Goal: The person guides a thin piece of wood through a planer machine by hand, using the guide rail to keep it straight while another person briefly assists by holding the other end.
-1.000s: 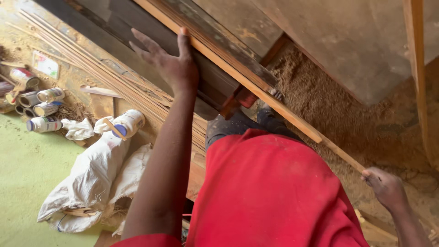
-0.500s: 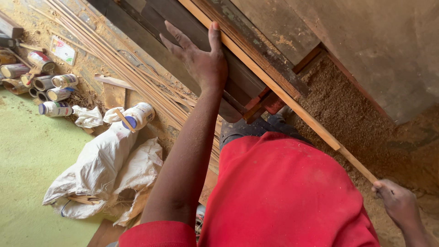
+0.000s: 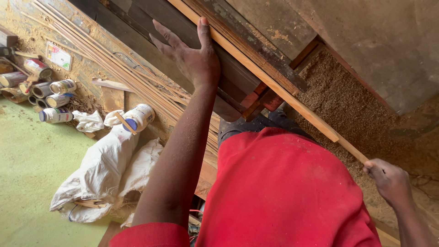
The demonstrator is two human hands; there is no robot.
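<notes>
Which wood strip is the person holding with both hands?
The pale strip: the left hand rests on it up top, the right hand grips its end. The thin strips lie loose, untouched.

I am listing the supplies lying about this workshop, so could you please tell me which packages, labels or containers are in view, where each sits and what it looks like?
Cluster of tins: far left on the sawdust, lying on their sides, cylindrical, metallic with labels.
White container: beside the thin wooden strips, cylindrical, white with a blue end.
Flat card: upper left on the sawdust, rectangular, white with coloured print.
White sack: lower left on the green floor, crumpled.
</notes>
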